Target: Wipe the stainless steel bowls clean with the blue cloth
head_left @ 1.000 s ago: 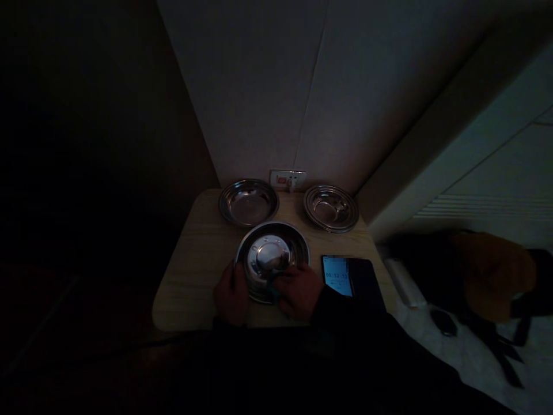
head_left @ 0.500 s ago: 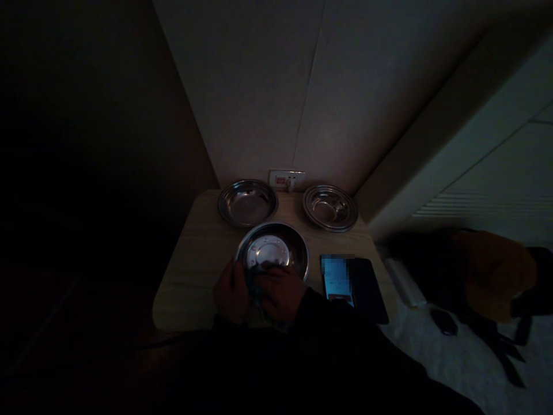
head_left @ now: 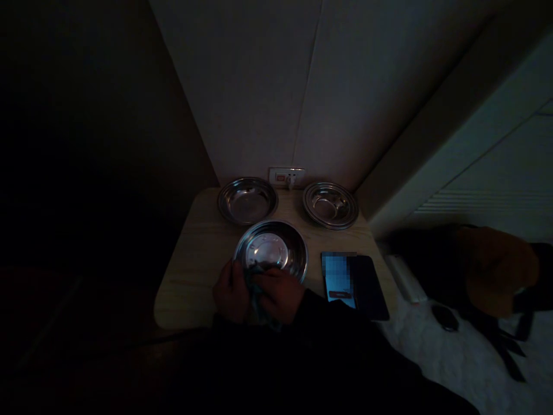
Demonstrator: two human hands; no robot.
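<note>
A shiny metal bowl (head_left: 294, 242) stands at the near middle of the small wooden table (head_left: 185, 276). My left hand (head_left: 232, 293) is closed on the bowl's near left rim, thumb up at the edge. A bluish-green cloth (head_left: 258, 297) is bunched in my right hand (head_left: 280, 294), whose closed fingers press it at the bowl's near side. Part of the cloth hangs down between my two hands. The near rim of the bowl is hidden behind my hands.
At the back left lies a metal dish (head_left: 247, 202), and at the back right several stacked metal dishes (head_left: 330, 206). A lit phone in an open dark case (head_left: 369, 288) lies to the right. Behind is a wall socket (head_left: 286, 177) with a plug. An orange-brown cap (head_left: 496, 271) lies off the table.
My right hand has shifted slightly down, toward the near rim, with the cloth, and more of the cloth shows. My left hand keeps its grip on the bowl.
</note>
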